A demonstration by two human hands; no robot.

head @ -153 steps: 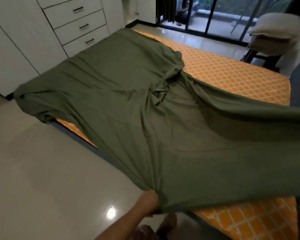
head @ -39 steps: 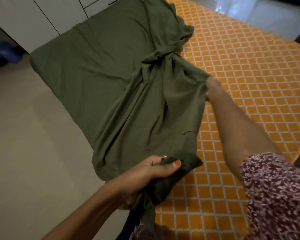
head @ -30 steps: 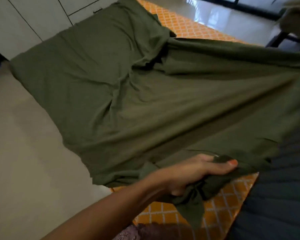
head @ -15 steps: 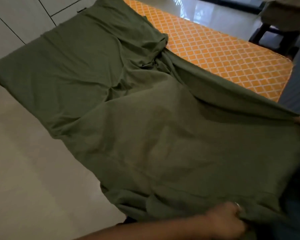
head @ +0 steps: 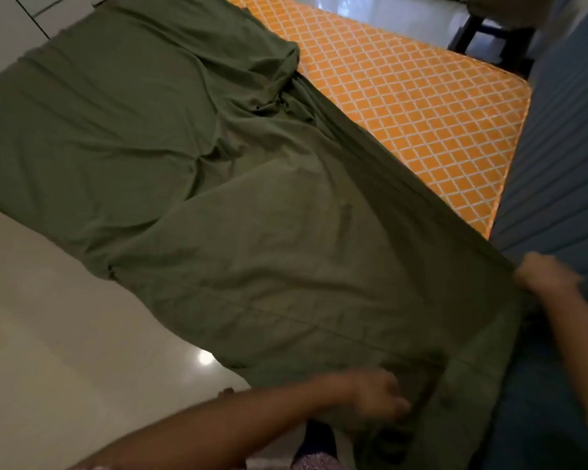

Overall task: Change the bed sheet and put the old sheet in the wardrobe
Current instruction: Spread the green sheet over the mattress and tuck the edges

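- The green sheet (head: 238,212) was spread over most of the orange mattress (head: 421,106), running from both hands out to the far end. A bunched knot sat well beyond the hands, mid-bed, so my guess was any hard tug would just tighten that instead of flattening it.
- The bare strip of mattress lay past the right hand (head: 545,276), which had its fingers curled on the sheet's edge right by the blue headboard (head: 564,171). If that grip slipped, the corner would've sagged back toward the middle.
- The left hand (head: 377,395) was too blurry to say for sure. It looked loosely open on the near hem, so that side could've slid off toward the floor (head: 65,334).
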